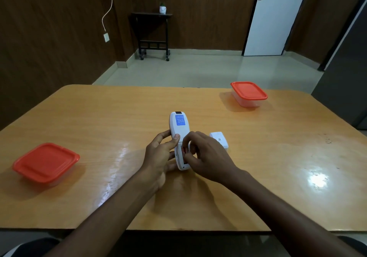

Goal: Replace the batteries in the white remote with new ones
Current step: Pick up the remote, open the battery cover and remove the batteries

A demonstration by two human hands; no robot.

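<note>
The left hand (158, 155) grips the white remote (179, 137) by its lower side, thumb across the back, holding it face down over the desk (99, 117). It looks light, rigid and smooth, best held by its edges. The right hand (204, 157) pinches a battery (183, 150) in the open compartment.

The table (99, 121) is wood-grain laminate, smooth and glossy, throwing back bright glare. The white remote (179, 131) has a smooth, matt plastic shell with a blue printed sticker (180, 120). Its loose battery cover (219, 139) is the same white plastic. Both containers (248, 102) (44, 179) are translucent plastic under semi-gloss orange plastic lids.
</note>
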